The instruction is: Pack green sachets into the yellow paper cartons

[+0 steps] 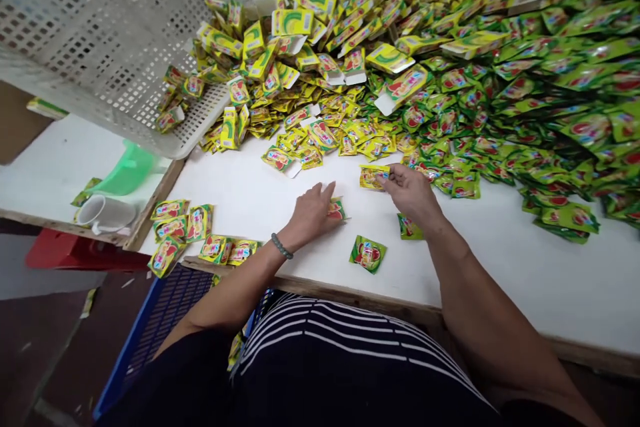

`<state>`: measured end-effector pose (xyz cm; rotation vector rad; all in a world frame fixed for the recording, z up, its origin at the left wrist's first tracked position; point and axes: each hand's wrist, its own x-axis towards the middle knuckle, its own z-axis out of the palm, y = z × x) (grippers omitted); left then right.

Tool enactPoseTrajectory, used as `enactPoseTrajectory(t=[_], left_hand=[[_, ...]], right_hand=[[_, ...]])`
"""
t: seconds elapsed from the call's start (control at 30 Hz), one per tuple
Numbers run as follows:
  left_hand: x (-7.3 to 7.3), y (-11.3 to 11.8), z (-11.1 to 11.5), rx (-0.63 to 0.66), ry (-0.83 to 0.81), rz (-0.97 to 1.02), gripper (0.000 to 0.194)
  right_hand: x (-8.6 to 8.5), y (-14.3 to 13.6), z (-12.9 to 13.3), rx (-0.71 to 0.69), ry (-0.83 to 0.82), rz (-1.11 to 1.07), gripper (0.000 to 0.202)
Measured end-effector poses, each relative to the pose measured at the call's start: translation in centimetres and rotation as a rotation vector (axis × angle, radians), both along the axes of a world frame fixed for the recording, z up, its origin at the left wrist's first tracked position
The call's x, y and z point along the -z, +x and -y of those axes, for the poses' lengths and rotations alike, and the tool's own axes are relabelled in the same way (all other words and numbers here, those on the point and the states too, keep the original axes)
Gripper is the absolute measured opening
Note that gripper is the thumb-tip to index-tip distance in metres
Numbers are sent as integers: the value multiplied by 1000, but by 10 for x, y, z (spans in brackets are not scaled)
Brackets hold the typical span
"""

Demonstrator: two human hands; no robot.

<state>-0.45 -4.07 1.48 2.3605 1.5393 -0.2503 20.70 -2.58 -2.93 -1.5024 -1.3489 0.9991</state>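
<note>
On the white tabletop (320, 267), my left hand (311, 212) rests with its index finger and thumb apart, over a small packet (337, 209) that is partly covered by it. To its right, my right hand (411, 192) pinches the right end of a yellow packet (374, 177) between thumb and fingers. Below my right hand lies a green packet (410, 227), partly hidden by the wrist. Another green packet (368, 253) lies flat near the front edge. Behind both hands is a big heap of yellow packets and boxes (293, 22), with green packets (525, 100) on the right.
A white perforated crate (115, 33) leans at the back left. Several filled packets (170, 227) lie at the table's left corner, near a white mug (107, 213) and a green plastic scoop (131, 167). A blue basket (160, 320) stands below the front edge.
</note>
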Motion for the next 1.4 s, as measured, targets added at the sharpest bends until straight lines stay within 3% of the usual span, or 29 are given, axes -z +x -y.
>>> enactPoseTrajectory(t=[0.13, 0.3, 0.47, 0.63, 0.73, 0.83, 0.93, 1.03, 1.2, 1.33, 1.4], left_hand=[[8, 1, -7, -5, 21, -25, 62], [16, -7, -19, -32, 39, 169, 57], [27, 0, -22, 62, 114, 399, 54], [29, 5, -21, 79, 83, 489, 55], [29, 1, -26, -33, 1, 589, 62], [36, -2, -32, -248, -175, 694, 51], [44, -2, -36, -400, -383, 868, 39], [46, -6, -39, -555, -483, 1024, 40], [37, -17, -41, -736, -563, 1136, 42], [36, -21, -40, -778, -600, 1169, 40], [38, -23, -40, -769, -591, 1162, 41]], right_hand=[[-4, 4, -3, 41, -81, -52, 26], [-1, -7, -2, -14, -164, -166, 25], [2, -14, 1, -138, -104, 44, 22], [3, -20, 3, -73, -103, 75, 21], [8, -27, 2, 1, -99, 4, 22], [11, -30, 1, 5, -104, 28, 22], [6, -24, 3, -69, -112, 154, 22], [-9, -10, 9, -193, -102, 431, 32], [-26, -17, 28, -728, -283, 879, 34], [-30, -40, 37, -934, -227, 892, 19], [-31, -38, 35, -894, -230, 794, 17]])
